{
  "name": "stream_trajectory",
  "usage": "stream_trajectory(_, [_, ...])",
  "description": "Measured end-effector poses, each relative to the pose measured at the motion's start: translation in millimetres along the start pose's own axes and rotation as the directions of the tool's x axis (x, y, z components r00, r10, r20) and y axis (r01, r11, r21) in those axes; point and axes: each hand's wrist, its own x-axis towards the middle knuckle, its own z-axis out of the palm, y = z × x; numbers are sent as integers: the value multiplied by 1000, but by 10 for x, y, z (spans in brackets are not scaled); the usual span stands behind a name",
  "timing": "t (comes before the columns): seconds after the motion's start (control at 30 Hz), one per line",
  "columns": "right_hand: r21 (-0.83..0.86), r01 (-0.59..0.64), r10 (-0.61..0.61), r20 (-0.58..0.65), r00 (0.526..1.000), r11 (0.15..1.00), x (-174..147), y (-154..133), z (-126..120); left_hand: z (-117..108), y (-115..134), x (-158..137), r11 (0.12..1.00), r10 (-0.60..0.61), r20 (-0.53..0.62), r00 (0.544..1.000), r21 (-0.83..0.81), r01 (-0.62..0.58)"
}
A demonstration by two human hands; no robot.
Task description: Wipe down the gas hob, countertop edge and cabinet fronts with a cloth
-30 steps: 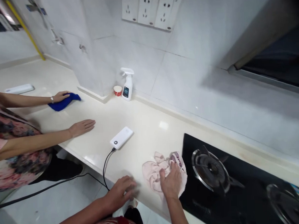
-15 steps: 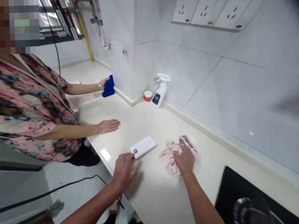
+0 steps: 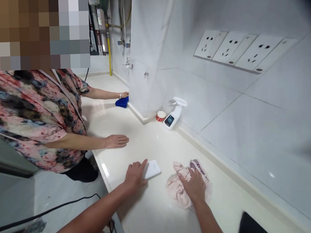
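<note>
On the pale countertop lies a flat white phone-sized device (image 3: 152, 169). My left hand (image 3: 136, 175) has closed around its near end, thumb on one side and fingers on the other. My hand covers the device's round dark mark. To the right, a crumpled pale pink cloth (image 3: 177, 192) with a darker purple-brown edge is spread on the counter. My right hand (image 3: 195, 186) presses down on it, with fingers curled into the fabric.
A white spray bottle (image 3: 172, 117) and a small red-and-white cup (image 3: 161, 116) stand by the wall. Across the counter, a co-worker (image 3: 66, 119) holds a blue cloth (image 3: 122, 102), other hand flat. A black panel (image 3: 251, 225) lies lower right; sockets (image 3: 231, 47) are above.
My left hand has moved onto the white device and taken hold of it. My right hand stays on the pink cloth. The co-worker's blue cloth is now lower, by the wall corner. The view has shifted.
</note>
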Motion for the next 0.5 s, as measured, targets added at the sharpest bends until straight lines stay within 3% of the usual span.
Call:
stream_trajectory(0.13, [-39, -18, 21, 75, 997, 999, 224, -283, -43, -91, -263, -170, 998, -15, -52, 999, -55, 12])
stream_trajectory(0.23, [-12, 56, -54, 102, 993, 998, 178, -663, -9, -160, -426, -280, 994, -61, -67, 996, -94, 55])
stream_trajectory(0.5, [101, 391, -397, 44, 917, 915, -721, -1873, 221, -434, -744, -467, 979, -139, -155, 978, -173, 112])
